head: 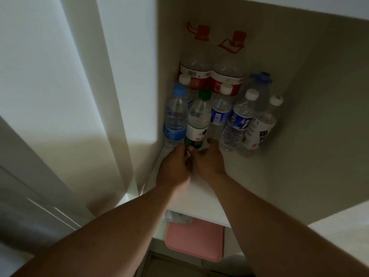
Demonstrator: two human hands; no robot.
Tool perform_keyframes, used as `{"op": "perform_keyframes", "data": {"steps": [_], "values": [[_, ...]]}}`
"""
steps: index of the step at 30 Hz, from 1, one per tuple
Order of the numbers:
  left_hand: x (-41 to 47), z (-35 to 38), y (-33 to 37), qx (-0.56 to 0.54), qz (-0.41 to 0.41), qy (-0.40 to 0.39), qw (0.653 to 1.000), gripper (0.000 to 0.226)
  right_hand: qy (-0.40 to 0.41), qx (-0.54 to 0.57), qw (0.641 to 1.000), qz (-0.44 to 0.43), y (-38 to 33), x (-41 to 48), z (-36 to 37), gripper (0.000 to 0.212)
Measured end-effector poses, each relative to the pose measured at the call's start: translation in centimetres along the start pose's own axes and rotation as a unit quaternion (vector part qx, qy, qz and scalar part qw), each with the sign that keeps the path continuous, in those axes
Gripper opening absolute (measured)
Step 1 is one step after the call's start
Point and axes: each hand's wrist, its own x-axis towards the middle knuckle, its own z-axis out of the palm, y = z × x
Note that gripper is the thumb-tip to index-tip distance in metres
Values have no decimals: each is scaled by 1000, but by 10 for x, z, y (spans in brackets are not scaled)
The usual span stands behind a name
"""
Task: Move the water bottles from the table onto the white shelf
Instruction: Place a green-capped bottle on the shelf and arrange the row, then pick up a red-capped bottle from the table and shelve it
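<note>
**On the white shelf [201, 193], green-capped bottle [197, 120] gripped low**

Left hand [175, 165] and right hand [209, 159] curl round its base from either side. A blue-capped bottle [175, 118] crowds its left, a blue-labelled bottle [219, 114] its right, red-labelled jugs [196, 75] behind.

The left forearm [119, 222] and right forearm [259, 212] are bare — so are left grip [175, 166] and right grip [209, 158].

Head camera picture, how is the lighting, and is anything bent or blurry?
Head view: dim and grey inside the white shelf, one bright patch on the left panel. Head view: wide-angle bend fans the bottles outward and slants straight edges. Head view: the green-capped bottle, held by the left hand and right hand, looks fairly sharp; the lower left corner is smeared.
</note>
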Motion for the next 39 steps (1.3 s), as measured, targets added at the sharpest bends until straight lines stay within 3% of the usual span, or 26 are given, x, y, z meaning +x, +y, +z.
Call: {"op": "perform_keyframes", "data": {"steps": [6, 11, 16, 20, 22, 25, 29, 33, 39], "values": [[4, 3, -2, 109, 33, 17, 993, 9, 35, 3, 999, 12, 41, -56, -7, 41], [5, 8, -14, 134, 100, 37, 985, 4, -6, 45, 998, 42, 44, -70, -25, 38], [-18, 4, 3, 179, 96, 16, 979, 13, -12, 107, 989, 101, 55, -112, -68, 33], [-103, 27, 61, 109, 80, -93, 986, 16, 19, 94, 987, 128, 81, -173, -113, 35], [-155, 52, 97, 37, 93, -202, 974, 14, 32, 64, 988, 133, 96, -206, -145, 17], [-215, 97, 137, -27, 95, -316, 944, 13, 67, -2, 986, 152, 125, -266, -216, 17], [-260, 153, 186, -1, 160, -384, 909, 9, 129, -13, 970, 204, 177, -346, -322, 23], [-298, 214, 243, 27, 173, -432, 884, 12, 206, 52, 940, 265, 237, -419, -412, 31], [-364, 339, 326, 84, 178, -514, 835, 11, 256, 88, 897, 350, 333, -505, -512, 27]]}}
